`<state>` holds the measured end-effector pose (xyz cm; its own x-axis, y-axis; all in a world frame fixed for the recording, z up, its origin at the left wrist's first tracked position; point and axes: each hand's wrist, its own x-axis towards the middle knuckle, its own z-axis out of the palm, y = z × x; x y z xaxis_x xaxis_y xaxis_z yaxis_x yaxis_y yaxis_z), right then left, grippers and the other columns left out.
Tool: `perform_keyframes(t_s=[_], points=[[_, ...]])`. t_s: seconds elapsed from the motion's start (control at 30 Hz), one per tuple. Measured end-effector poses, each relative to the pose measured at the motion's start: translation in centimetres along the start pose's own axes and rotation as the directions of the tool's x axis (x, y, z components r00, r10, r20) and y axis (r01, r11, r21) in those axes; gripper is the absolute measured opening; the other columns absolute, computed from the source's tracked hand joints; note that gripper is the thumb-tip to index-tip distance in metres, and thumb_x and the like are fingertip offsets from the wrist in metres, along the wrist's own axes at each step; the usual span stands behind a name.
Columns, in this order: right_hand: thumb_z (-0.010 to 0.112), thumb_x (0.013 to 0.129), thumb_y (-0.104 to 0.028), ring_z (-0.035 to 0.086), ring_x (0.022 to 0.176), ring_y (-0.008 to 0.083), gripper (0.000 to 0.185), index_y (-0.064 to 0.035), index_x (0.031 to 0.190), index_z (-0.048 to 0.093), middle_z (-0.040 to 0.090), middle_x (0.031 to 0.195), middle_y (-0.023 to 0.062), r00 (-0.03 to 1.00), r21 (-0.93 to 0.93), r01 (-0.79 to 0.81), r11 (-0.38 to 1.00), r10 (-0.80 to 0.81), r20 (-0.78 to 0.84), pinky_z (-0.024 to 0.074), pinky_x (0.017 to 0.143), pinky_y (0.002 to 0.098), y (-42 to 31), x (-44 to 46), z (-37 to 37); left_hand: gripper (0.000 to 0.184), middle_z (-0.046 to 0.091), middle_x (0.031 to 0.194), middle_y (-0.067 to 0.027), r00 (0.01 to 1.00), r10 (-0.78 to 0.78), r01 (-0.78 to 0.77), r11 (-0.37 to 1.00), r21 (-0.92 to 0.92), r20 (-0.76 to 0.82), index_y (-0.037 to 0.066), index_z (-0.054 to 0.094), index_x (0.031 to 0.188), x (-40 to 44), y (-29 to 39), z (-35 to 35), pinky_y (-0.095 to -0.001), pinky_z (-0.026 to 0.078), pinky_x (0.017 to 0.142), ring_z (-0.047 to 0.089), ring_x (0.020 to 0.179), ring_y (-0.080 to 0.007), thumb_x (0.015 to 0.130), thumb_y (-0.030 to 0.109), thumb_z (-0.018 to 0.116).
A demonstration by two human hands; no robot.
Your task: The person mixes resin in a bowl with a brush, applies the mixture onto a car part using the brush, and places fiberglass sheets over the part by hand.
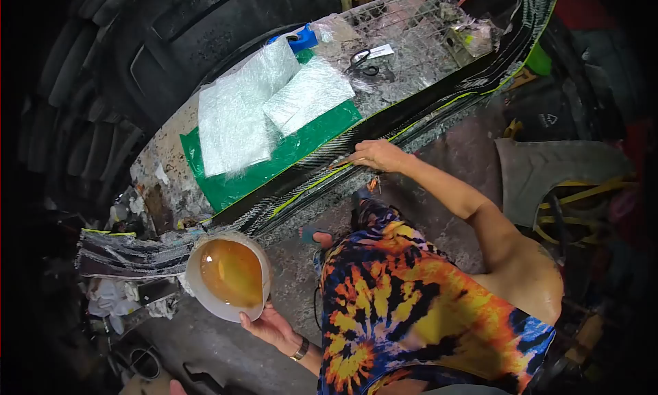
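Note:
My left hand [273,328], with a band on its wrist, grips the rim of a whitish plastic tub [197,278] holding clear amber liquid [233,271]. My right hand [377,155] is over a long strip of black woven cloth [308,172] with yellow edge threads. Its fingers are pinched together at the strip, around something thin and reddish-brown that is too small to make out. The strip runs along the near edge of the bench and curves at both ends. The tub is beside its left end.
White fibre mats [236,124] lie on a green sheet [315,129] on the bench. Black scissors [363,64] and a blue object [301,38] lie behind. A large black moulded part [185,31] stands beyond. A grey panel [562,172] is at right.

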<state>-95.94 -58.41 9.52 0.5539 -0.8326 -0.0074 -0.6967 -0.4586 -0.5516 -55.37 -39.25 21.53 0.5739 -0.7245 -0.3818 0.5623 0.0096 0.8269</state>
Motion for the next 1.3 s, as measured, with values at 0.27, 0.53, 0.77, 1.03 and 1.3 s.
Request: perform_keyframes(t_s=[0.27,0.53,0.77,1.03,1.3], points=[[0.059,0.088,-0.026,0.058,0.082,0.0269,0.023,-0.0144,0.107,0.066,0.057,0.082,0.0062,0.999,0.085,0.0,0.996,0.004,-0.047,0.0487,0.069,0.0386,5.3,-3.8,-2.7,0.077,0.041,0.136,-0.0174,1.0,-0.021,0.022,0.998,-0.056,0.006,-0.001,0.03,0.138,-4.3,-2.6,5.3,-0.0468,0.044,0.097,0.047,0.12,-0.0313,0.08,0.035,0.067],[0.057,0.089,-0.028,0.058,0.084,0.0273,0.023,-0.0135,0.106,0.065,0.057,0.082,0.0061,0.997,0.103,-0.009,0.995,0.016,-0.077,0.0483,0.071,0.0391,8.4,-6.4,-4.8,0.076,0.045,0.132,-0.0163,1.0,-0.004,0.002,0.998,-0.066,-0.027,0.001,0.032,0.137,-9.0,-5.8,7.9,-0.045,0.048,0.093,0.05,0.117,-0.03,0.079,0.035,0.068],[0.058,0.088,-0.026,0.058,0.084,0.0279,0.023,-0.0119,0.104,0.066,0.057,0.082,0.0065,0.996,0.066,-0.044,0.997,0.048,-0.069,0.0482,0.071,0.0394,9.6,-7.5,-6.6,0.074,0.047,0.13,-0.0144,0.999,0.027,-0.03,0.997,-0.067,-0.043,0.004,0.035,0.136,-12.7,-8.2,8.0,-0.0447,0.049,0.091,0.052,0.115,-0.0286,0.08,0.037,0.068],[0.061,0.086,-0.025,0.058,0.082,0.0262,0.02,-0.012,0.101,0.068,0.056,0.077,0.0057,0.992,-0.022,-0.034,0.999,0.031,-0.12,0.0467,0.072,0.0392,11.8,-9.8,-8.7,0.073,0.047,0.131,-0.0149,0.996,0.008,-0.018,0.993,-0.117,-0.084,0.005,0.035,0.137,-17.5,-11.4,6.2,-0.0443,0.048,0.091,0.05,0.116,-0.0285,0.08,0.037,0.068],[0.059,0.089,-0.028,0.057,0.083,0.0211,0.021,-0.0152,0.102,0.068,0.057,0.078,0.0022,0.996,-0.113,0.001,0.994,-0.011,-0.089,0.037,0.071,0.0347,14.5,-11.0,-9.8,0.077,0.045,0.132,-0.0146,0.993,-0.022,0.013,0.997,-0.082,-0.118,0.005,0.033,0.138,-23.6,-14.1,5.6,-0.0428,0.049,0.089,0.049,0.117,-0.0277,0.079,0.039,0.068]])
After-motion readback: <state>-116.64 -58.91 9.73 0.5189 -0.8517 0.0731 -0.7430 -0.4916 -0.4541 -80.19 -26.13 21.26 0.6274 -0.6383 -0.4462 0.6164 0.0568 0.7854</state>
